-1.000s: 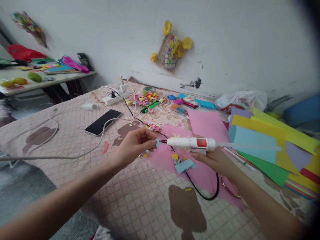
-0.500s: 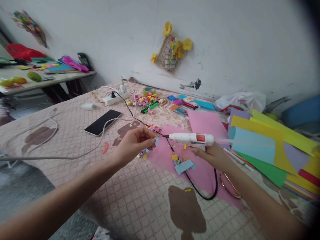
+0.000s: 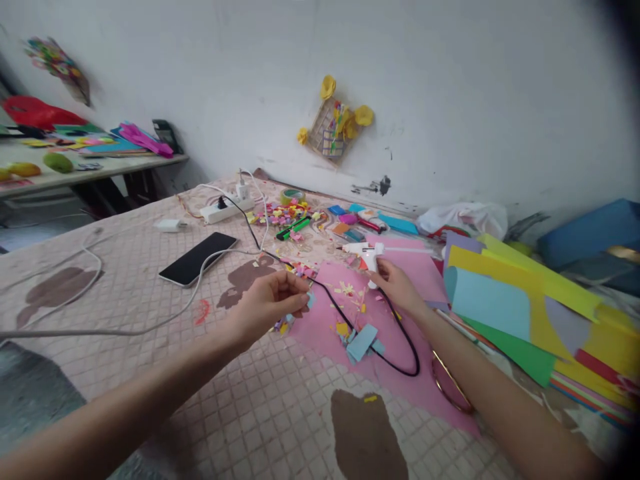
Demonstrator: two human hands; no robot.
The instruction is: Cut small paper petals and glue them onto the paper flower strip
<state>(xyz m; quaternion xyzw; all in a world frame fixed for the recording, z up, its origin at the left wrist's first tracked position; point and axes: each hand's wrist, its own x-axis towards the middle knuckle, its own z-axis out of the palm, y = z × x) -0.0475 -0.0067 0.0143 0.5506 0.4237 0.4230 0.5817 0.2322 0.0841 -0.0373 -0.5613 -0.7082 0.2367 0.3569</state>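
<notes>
My left hand is closed in a pinch on a small light blue paper piece, over the left edge of a pink sheet. On the right, my right hand is wrapped round the handle of a white glue gun, its nozzle pointing left. A clear glue stick juts from the gun's back end. The gun's black cord loops over the pink sheet. Light blue paper strips and small yellow and cream scraps lie on the sheet between my hands.
A black phone, a white power strip and a green cutter lie on the patterned cloth. Coloured sheets are piled at right, near a white plastic bag. A second table holds fruit and paper at left.
My right hand has moved the glue gun away from my left hand, forward over the pink sheets. My left hand keeps its pinch. The view has shifted slightly.
</notes>
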